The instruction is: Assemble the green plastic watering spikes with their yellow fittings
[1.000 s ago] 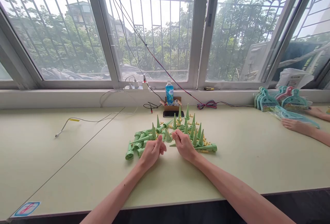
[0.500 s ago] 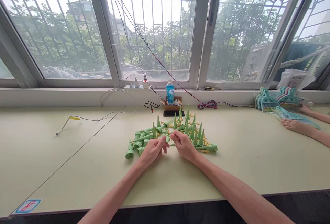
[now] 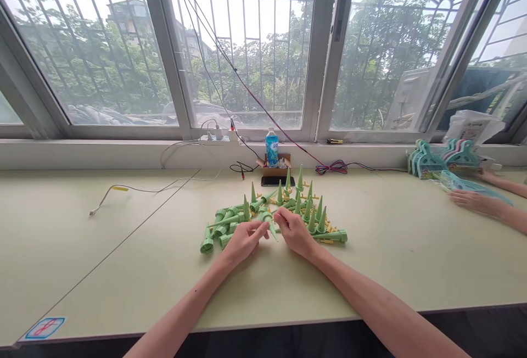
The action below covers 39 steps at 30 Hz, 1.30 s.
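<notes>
Above the table (image 3: 123, 281), the left hand (image 3: 244, 241) pinches a green spike (image 3: 273, 230) point-down, perhaps to leave its broad end free; the right hand (image 3: 295, 231) curls just beside it, grip unclear; other spikes (image 3: 321, 223) cluster within easy reach.

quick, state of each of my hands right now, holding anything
Left hand: closed, holding a green spike.
Right hand: curled close to the spike; whether it holds anything cannot be told.
</notes>
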### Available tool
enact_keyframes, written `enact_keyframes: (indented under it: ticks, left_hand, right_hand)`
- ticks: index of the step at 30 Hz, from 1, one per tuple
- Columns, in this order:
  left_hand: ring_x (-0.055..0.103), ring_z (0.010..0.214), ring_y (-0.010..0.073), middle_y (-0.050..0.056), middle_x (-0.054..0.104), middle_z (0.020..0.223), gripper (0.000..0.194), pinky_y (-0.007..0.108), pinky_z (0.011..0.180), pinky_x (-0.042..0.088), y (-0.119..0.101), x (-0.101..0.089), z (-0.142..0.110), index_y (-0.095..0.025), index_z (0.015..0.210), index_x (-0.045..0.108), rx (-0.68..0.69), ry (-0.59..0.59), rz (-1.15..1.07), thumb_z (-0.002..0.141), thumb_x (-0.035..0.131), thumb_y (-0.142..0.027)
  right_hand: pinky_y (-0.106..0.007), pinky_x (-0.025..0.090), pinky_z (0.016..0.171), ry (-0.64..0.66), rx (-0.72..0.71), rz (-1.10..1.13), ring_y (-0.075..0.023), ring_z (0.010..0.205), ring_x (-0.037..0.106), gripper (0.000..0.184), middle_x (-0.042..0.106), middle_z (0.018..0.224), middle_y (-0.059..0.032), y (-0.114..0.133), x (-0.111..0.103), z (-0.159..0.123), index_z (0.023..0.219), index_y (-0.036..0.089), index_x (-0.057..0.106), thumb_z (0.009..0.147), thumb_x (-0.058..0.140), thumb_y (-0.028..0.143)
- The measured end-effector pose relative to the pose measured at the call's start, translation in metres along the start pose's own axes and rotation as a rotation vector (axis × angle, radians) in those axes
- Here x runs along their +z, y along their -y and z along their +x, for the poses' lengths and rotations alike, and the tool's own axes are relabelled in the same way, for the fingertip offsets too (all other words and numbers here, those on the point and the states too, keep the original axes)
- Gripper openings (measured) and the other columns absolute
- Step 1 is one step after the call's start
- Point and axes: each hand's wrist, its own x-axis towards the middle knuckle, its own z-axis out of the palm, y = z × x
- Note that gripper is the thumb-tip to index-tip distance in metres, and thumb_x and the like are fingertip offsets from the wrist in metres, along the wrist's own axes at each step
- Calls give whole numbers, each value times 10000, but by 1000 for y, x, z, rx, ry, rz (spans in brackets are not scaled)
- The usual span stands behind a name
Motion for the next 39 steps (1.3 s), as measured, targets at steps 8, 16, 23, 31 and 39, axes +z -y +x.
enact_keyframes:
  ticks: [8, 16, 23, 31, 39]
  left_hand:
    - [381, 449, 49, -4, 581, 793, 314, 205, 427, 269, -5, 2, -2, -166, 757, 512, 71, -81, 29, 827, 573, -466]
    - [327, 452, 32, -13, 555, 787, 258, 181, 410, 268, -5, 4, -4, -173, 822, 508, 176, -149, 72, 786, 632, -396]
    - [320, 466, 32, -25, 507, 747, 235, 164, 415, 298, 0, 7, -4, -172, 969, 538, 256, -218, 136, 815, 611, -334]
    - [376, 484, 30, 0, 527, 884, 254, 176, 434, 335, 8, 6, 0, -204, 1080, 566, 369, -274, 228, 846, 597, -298]
    - [409, 518, 49, 2, 536, 873, 207, 184, 474, 362, 10, 5, 0, -233, 1077, 605, 389, -272, 295, 879, 559, -270]
  right_hand:
    - [-227, 276, 532, 5, -1, -29, -101, 545, 319, 334, 381, 604, 45, -3, 1, 0, 723, 194, 401, 974, 343, 406]
    - [-231, 282, 523, 15, -9, -33, -101, 527, 328, 353, 397, 604, 41, -3, 1, 1, 738, 194, 407, 986, 304, 423]
    - [-237, 280, 517, 5, 2, -42, -103, 516, 325, 378, 388, 594, 42, 0, 2, 1, 729, 198, 401, 986, 283, 448]
    - [-237, 298, 528, 3, -11, -24, -104, 530, 353, 374, 421, 618, 30, 0, 1, 1, 713, 201, 374, 988, 282, 438]
    - [-239, 277, 508, 33, -3, -18, -101, 513, 323, 378, 404, 600, 35, -2, 2, 0, 690, 205, 352, 985, 298, 435]
